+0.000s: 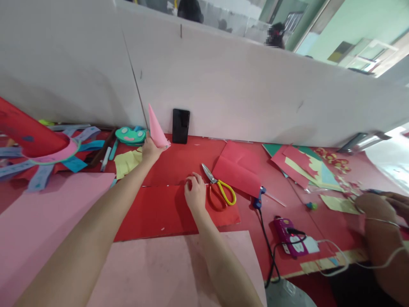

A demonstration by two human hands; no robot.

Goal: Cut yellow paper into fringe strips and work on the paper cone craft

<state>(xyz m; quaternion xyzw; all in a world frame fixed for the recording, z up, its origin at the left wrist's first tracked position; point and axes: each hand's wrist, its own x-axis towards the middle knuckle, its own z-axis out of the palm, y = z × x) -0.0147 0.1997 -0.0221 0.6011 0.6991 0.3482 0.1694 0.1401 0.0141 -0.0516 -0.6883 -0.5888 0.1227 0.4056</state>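
My left hand (149,150) is stretched far forward and closed round the base of a pink paper cone (156,127), which stands upright near the white partition. My right hand (194,194) rests with curled fingers on a red paper sheet (159,211), at its far edge, just left of the scissors (220,189) with red and yellow handles. Nothing shows inside the right hand's fingers. A black phone (180,125) leans on the partition right of the cone.
Pink sheets (153,273) lie near me. A folded red sheet (238,168), blue glue gun (259,197), purple device (286,234) with cables and paper scraps (306,166) lie right. Another person's arm (380,230) is at far right. A green frog cutout (130,135) and red cone with strips (35,145) sit left.
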